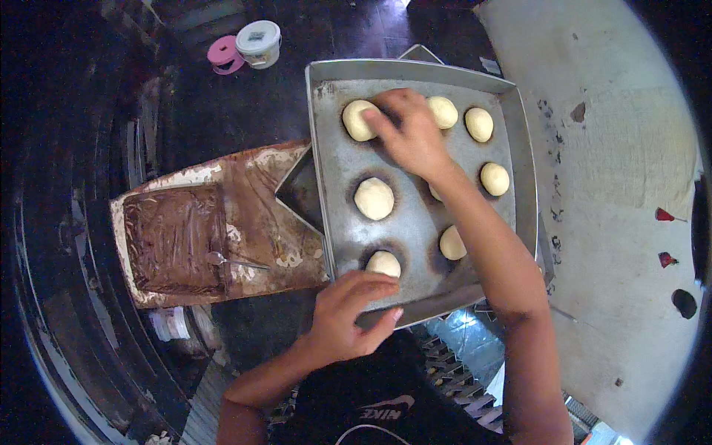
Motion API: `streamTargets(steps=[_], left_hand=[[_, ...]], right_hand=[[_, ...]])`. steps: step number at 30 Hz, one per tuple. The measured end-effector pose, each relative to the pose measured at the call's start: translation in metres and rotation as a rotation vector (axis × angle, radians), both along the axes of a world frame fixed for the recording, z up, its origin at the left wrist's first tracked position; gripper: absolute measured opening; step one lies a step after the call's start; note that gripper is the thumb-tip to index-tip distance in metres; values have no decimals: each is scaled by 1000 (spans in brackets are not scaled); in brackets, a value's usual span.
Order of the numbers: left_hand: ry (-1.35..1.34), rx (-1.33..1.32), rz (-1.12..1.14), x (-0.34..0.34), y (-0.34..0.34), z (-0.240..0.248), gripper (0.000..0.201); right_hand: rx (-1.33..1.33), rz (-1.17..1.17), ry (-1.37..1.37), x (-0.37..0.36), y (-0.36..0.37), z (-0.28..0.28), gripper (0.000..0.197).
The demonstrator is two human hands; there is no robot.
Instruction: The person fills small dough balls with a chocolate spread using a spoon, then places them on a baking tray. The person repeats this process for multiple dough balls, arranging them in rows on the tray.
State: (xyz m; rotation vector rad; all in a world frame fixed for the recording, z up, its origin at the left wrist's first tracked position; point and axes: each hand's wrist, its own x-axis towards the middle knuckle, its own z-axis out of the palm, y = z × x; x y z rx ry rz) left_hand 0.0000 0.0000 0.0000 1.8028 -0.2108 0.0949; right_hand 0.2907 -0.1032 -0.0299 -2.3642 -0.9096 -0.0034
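A deep metal baking tray (415, 215) holds several round, pale dough balls. My right hand (411, 133) reaches over its far part, thumb overlapping the right side of the far-left dough ball (357, 121), fingers curved and apart from the thumb. Whether it presses on that ball I cannot tell. At the tray's near-left corner is my left hand (348, 315), thumb and fingers apart, nothing between them. Its fingertips cover the lower edge of the near-left dough ball (383, 263). Another dough ball (374, 199) sits between these two. My right forearm partly hides a middle one.
Left of the tray, a brown-smeared board (252, 185) carries a dark brown spread (174, 237) and a metal utensil (237, 261). Beyond stand a white lidded bucket (258, 46) and a pink container (225, 53). A pale worn surface (615, 185) fills the right side.
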Motion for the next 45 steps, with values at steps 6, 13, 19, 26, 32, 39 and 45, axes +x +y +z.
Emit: streamTargets(steps=[6,13,19,26,32,39,45], left_hand=[[-231,-578,976,28,-27,32,13],[-296,-185,617,-86,-52,6,25],[274,-304,455,-216,-15,-41,35],[252,-226,748,-267,23,-67,55],[213,-214,873,-281,145,-88,48],[296,-216,993,-354,263,-159,55],[285,-129,891,-382,336,-143,59]], right_hand=[[681,-224,530,-154,6,73,37],[951,-376,481,-356,-53,51,24],[331,92,292,-428,-57,14,19],[746,-242,873,-438,19,-67,24],[178,-18,172,-369,139,-231,50],[44,147,142,-398,233,-169,25],[-328,520,116,-414,340,-121,32]])
